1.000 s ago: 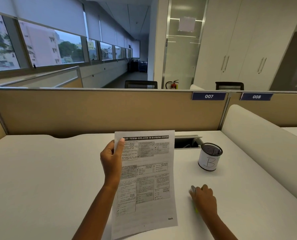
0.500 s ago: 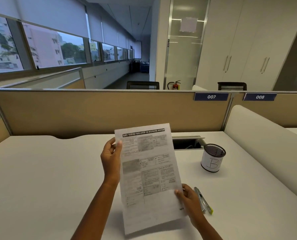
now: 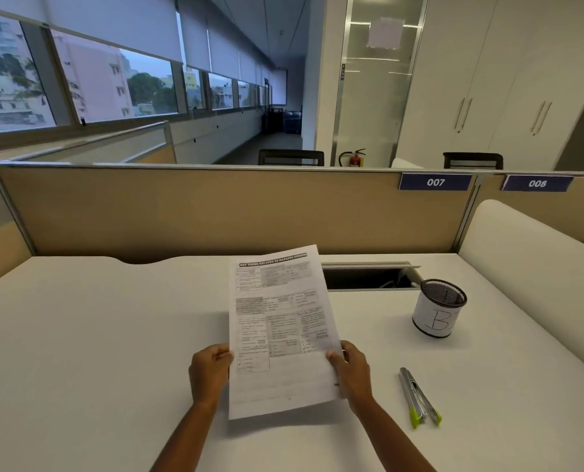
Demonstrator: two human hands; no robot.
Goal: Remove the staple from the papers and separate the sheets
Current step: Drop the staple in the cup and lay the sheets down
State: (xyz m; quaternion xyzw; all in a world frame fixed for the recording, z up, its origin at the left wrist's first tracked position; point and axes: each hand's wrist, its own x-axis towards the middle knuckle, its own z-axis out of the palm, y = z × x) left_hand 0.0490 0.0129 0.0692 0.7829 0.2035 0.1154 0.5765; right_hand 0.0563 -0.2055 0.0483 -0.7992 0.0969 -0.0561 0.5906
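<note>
The printed papers (image 3: 280, 332), white sheets with boxed text and a black title bar, are held upright and slightly tilted above the white desk (image 3: 79, 352). My left hand (image 3: 210, 373) grips their lower left edge. My right hand (image 3: 351, 373) grips the lower right edge. I cannot make out the staple or how many sheets there are. A metal staple remover (image 3: 418, 396) with lime-green ends lies flat on the desk to the right of my right hand, untouched.
A mesh pen cup (image 3: 438, 311) wrapped in white paper marked "B" stands at the back right. An open cable slot (image 3: 368, 277) is cut into the desk behind the papers. A tan partition (image 3: 215, 209) closes the back; a white padded divider (image 3: 528, 267) runs along the right.
My left hand slid from the papers' upper left edge down to the lower left. My right hand left the staple remover on the desk and took the papers' lower right edge.
</note>
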